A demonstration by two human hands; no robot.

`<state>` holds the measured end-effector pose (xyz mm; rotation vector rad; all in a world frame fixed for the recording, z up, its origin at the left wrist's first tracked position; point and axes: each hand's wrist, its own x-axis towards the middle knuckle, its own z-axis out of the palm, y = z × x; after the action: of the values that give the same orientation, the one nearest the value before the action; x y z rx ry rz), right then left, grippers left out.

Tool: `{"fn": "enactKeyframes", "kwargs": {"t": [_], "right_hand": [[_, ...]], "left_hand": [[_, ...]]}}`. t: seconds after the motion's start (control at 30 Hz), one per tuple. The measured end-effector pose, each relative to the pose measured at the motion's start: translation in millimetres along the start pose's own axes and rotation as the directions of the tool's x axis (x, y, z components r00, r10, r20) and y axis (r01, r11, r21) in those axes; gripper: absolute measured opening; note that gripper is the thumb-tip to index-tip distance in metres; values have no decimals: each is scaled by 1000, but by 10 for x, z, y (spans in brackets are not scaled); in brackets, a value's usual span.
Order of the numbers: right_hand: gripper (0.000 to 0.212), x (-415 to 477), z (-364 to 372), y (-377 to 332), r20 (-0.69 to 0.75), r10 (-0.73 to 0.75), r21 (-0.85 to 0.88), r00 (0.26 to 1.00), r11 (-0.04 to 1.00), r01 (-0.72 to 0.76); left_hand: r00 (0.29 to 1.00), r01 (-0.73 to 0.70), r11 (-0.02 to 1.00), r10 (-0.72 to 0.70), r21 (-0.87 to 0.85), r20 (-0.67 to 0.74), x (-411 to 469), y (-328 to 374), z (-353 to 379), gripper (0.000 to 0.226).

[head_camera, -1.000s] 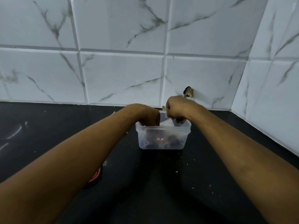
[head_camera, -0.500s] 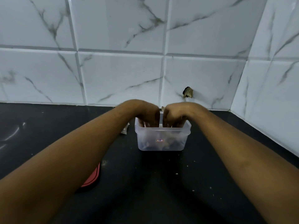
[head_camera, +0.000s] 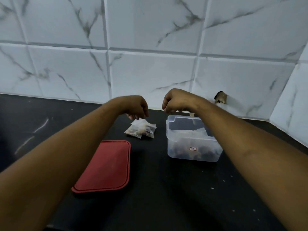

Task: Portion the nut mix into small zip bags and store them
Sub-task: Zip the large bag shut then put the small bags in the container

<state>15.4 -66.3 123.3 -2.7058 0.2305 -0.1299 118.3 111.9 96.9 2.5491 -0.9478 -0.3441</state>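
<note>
Pulls clear of container [head_camera: 191, 154]; curls left hand [head_camera: 137, 108] onto 2 zip bags [head_camera: 141, 130], right hand [head_camera: 175, 100] above rim; cannot tell either grip.

One small rectangular sticker [head_camera: 193, 149], white with a red frame and a dark mark in the middle, low on the front wall of the clear plastic container [head_camera: 176, 144]. Print on it too small and blurred to read. No other text, brand or number readable.

dim, cool light | soft motion blur | wide-angle bending at edges
</note>
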Motion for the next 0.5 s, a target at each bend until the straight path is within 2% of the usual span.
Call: {"fn": "enactKeyframes", "kwargs": {"t": [0.03,0.07,0.13,0.2,0.3,0.37,0.43,0.5], "right_hand": [[10,89,93,-64,29,-16,-43,999,999,17],[12,172,181,-116,60,-22,-83,998,996,26],[16,327,343,-201,124,-8,-131,992,991,24],[22,455,470,-248,177,21,-160,984,987,8],[31,586,580,-271,216,66,-199,974,980,-22],[42,625,600,-278,220,56,-202,974,979,-11],[52,647,601,-285,184,29,-171,983,985,3],[52,658,585,-277,133,1,-112,991,994,14]], "left_hand": [[999,38,999,-38,-12,-33,38,-122,47,5],[995,72,997,-73,-24,-74,82,-225,103,10],[980,132,990,-138,-52,-141,180,-392,206,31],[970,187,982,-190,-33,-152,246,-480,287,45],[966,217,975,-207,52,-155,323,-556,357,42],[966,169,986,-164,6,-198,352,-589,363,31],[963,62,986,-100,-156,-249,362,-609,342,21],[956,-76,930,-33,-358,-290,333,-594,293,14]]}}
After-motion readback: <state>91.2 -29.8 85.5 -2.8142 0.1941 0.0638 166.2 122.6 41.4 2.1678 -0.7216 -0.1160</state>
